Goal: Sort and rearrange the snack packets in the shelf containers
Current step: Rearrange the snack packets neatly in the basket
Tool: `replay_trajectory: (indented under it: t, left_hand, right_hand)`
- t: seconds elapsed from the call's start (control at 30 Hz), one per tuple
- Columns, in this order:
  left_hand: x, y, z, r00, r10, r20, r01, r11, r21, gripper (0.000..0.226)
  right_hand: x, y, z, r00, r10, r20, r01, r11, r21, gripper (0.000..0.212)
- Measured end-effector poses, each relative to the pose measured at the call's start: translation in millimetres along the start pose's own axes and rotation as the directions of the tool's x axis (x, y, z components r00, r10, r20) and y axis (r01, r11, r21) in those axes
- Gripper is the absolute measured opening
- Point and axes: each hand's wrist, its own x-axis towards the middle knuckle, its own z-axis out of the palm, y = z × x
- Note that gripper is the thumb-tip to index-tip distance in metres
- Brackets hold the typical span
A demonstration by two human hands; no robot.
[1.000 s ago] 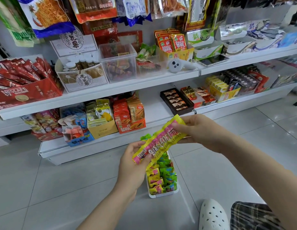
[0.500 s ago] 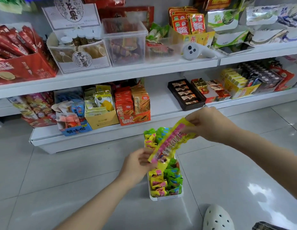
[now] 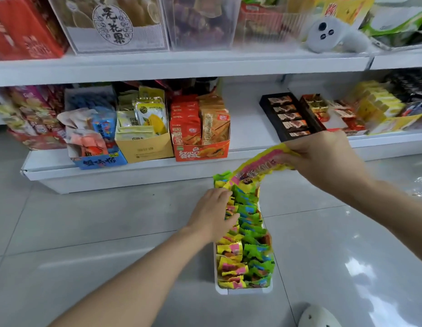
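Snack packets [image 3: 246, 258] in white container [image 3: 244, 291]

floor: grey glossy tiles [image 3: 87, 220] | upper shelf: white controller [image 3: 332, 35] lay there | bottom right: white clog [image 3: 319, 317] peeked in

A small shop: white tiered shelves [image 3: 181, 67] packed with display boxes of snacks [image 3: 200, 131] above a tiled floor [image 3: 87, 220].
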Motion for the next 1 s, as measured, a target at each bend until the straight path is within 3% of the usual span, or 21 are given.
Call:
replay_trajectory:
  t: [0.17,0.37,0.53,0.63,0.73,0.9,1.0]
  left_hand:
    - [6.6,-7.7,8.5,0.996,-0.014,0.084,0.008,0.997,0.078,0.069]
    - [-8.6,-15.6,24.9,0.991,-0.044,0.126,0.060,0.990,-0.126,0.062]
    - [-16.6,-15.3,31.6,0.997,-0.022,0.073,0.032,0.990,-0.141,0.060]
    - [-17.8,-16.9,32.9,0.998,-0.010,0.059,0.018,0.991,-0.133,0.061]
    - [-19.7,-20.1,34.9,1.000,0.000,0.022,0.004,0.986,-0.164,0.061]
    - [-26.1,-26.9,39.8,1.000,-0.015,0.014,0.018,0.963,-0.270,0.057]
    - [-25.9,-27.9,45.0,0.999,-0.030,0.018,0.034,0.940,-0.341,0.054]
  right_hand:
    - [4.8,1.6,18.2,0.999,-0.006,0.043,0.005,1.000,0.025,0.012]
    - [-3.1,1.6,36.6,0.996,-0.080,0.038,0.078,0.995,0.060,0.013]
    - [-17.5,-4.6,73.8,0.976,-0.169,0.140,0.156,0.983,0.095,0.010]
    - [-14.5,-5.8,105.1,0.927,-0.189,0.324,0.199,0.980,0.003,0.017]
    - [3.1,-8.8,131.6,0.875,-0.108,0.471,0.176,0.979,-0.103,0.018]
    - [24.4,-10.9,160.8,0.903,0.037,0.428,0.083,0.963,-0.258,0.019]
    - [28.2,-2.1,155.4,0.924,0.013,0.382,0.114,0.944,-0.309,0.021]
